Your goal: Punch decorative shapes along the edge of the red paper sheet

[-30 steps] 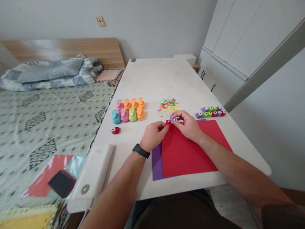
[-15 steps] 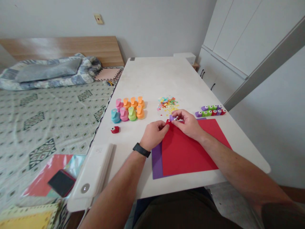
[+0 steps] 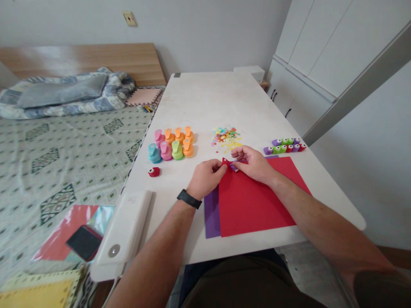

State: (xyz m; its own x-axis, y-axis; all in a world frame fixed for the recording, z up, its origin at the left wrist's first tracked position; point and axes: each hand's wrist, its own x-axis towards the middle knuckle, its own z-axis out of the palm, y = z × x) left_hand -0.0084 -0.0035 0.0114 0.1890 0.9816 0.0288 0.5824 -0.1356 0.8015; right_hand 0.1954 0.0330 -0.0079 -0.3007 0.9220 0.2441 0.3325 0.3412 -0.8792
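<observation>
A red paper sheet (image 3: 257,201) lies on a purple sheet (image 3: 212,214) near the front edge of the white table (image 3: 212,102). My left hand (image 3: 205,177), with a black watch on its wrist, pinches the red sheet's far left corner. My right hand (image 3: 255,164) is closed on a small purple paper punch (image 3: 233,167) set on that same corner. A pile of coloured paper bits (image 3: 226,137) lies just beyond my hands.
A cluster of large coloured punches (image 3: 171,145) stands to the left, with a lone small red punch (image 3: 154,172) in front. A row of small punches (image 3: 284,145) sits at the right. A white device (image 3: 123,233) overhangs the front left edge. A bed lies left.
My right hand has drawn the purple punch slightly toward me on the red sheet's corner. The view has shifted a little; my left hand keeps its pinch.
</observation>
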